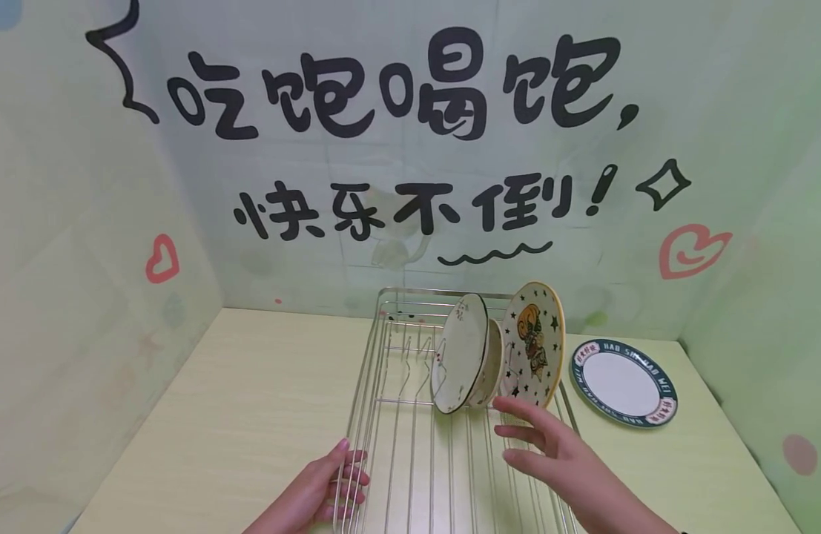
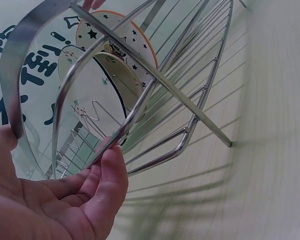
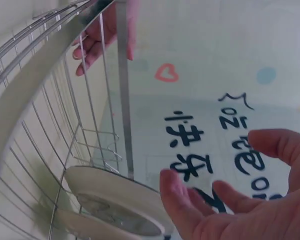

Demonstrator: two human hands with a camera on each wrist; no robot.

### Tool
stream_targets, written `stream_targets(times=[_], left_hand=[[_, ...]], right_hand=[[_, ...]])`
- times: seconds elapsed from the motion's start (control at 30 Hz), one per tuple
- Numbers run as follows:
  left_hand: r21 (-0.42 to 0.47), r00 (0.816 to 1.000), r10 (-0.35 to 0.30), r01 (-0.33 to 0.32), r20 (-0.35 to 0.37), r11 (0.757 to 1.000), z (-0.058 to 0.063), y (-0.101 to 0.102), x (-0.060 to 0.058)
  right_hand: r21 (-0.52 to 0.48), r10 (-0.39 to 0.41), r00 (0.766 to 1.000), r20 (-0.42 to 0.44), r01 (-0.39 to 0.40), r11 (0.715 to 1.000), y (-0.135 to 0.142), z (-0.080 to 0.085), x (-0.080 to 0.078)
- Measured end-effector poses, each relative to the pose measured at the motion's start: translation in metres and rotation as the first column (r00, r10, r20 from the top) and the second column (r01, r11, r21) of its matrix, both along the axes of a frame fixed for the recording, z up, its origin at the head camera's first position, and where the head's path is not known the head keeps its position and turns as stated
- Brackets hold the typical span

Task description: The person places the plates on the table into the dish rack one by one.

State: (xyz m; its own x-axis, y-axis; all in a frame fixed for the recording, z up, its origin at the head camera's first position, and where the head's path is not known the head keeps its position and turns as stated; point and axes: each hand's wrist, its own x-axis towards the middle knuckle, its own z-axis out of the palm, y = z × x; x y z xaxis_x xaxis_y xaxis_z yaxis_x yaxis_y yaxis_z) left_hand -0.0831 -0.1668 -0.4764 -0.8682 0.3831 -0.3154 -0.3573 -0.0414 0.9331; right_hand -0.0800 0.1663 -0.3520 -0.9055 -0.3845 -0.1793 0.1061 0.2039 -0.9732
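Your left hand (image 1: 320, 478) held the near left side rail of the long silver metal-wire dish rack (image 1: 417, 290), with your fingers curled round the wire. Your right hand (image 1: 564, 456) was wide and held nothing; its fingers were loosely bent and its thumb stood apart from them. It hung over the right part of the rack, just beside the near edges of the dishes, and you cannot tell from these views whether a fingertip touched one.

The rack lay lengthwise before you on the pale wood-grain tabletop (image 1: 250, 400). Toward its far end, three dishes stood on edge. On the left was the round white plate with a thin dark rim and small floral sprigs (image 1: 458, 356), its face turned left. Behind it, to the right, was the cream-coloured bowl (image 1: 494, 363), partly hidden. On the right stood the taller cream plate with an orange-yellow rim, black stars and a cartoon animal (image 1: 546, 348).

Outside the rack, on the right, the white-centred plate with a dark blue lettered rim (image 1: 624, 382) lay flat. At the far side rose the pale green backdrop (image 1: 303, 274) with large black Chinese characters (image 1: 457, 81).
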Motion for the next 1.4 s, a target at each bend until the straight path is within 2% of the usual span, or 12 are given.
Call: stream_targets(times=[0.1,0.2,0.33,0.43,0.53,0.73,1.03,1.2,1.27,1.33,1.4], left_hand=[[0.004,1.0,0.0,0.0,-0.003,1.0,0.0,0.001,0.0],[-0.002,1.0,0.0,0.0,-0.007,1.0,0.001,0.001,-0.001],[-0.015,1.0,0.001,-0.001,-0.008,1.0,0.002,0.001,-0.001],[-0.021,1.0,0.004,-0.004,-0.004,1.0,0.002,0.001,-0.001],[-0.023,1.0,0.004,-0.004,-0.007,1.0,0.001,0.001,-0.001],[-0.018,1.0,0.004,-0.004,-0.014,1.0,0.0,0.002,-0.002],[-0.023,1.0,-0.005,0.005,-0.007,1.0,0.0,0.001,-0.001],[-0.025,1.0,-0.004,0.003,-0.003,1.0,0.0,0.002,-0.001],[-0.023,1.0,-0.002,0.002,-0.003,1.0,0.0,0.002,-0.001],[-0.018,1.0,-0.002,0.002,-0.005,1.0,0.0,0.002,0.0],[-0.014,1.0,-0.001,0.001,-0.003,1.0,0.0,0.002,0.0]], right_hand=[[-0.013,0.057,0.998,0.027,-0.056,0.998,0.016,-0.002,0.006],[-0.029,0.078,0.996,0.046,-0.076,0.997,0.035,-0.006,0.009],[-0.062,0.096,0.995,0.014,-0.095,0.994,0.062,-0.018,0.011],[-0.058,0.055,0.998,0.005,-0.055,0.997,0.078,-0.026,0.013],[-0.035,-0.035,0.999,0.037,0.036,0.999,0.091,-0.032,0.014],[-0.036,-0.181,0.978,0.104,0.186,0.982,0.111,-0.047,0.013],[-0.082,-0.222,0.955,0.197,0.242,0.967,0.138,-0.07,0.009],[-0.124,-0.269,0.948,0.168,0.291,0.949,0.145,-0.083,0.01],[-0.129,-0.31,0.936,0.165,0.332,0.934,0.147,-0.089,0.01],[-0.121,-0.374,0.906,0.196,0.401,0.908,0.149,-0.095,0.009],[-0.103,-0.429,0.865,0.259,0.467,0.878,0.151,-0.101,0.007]])
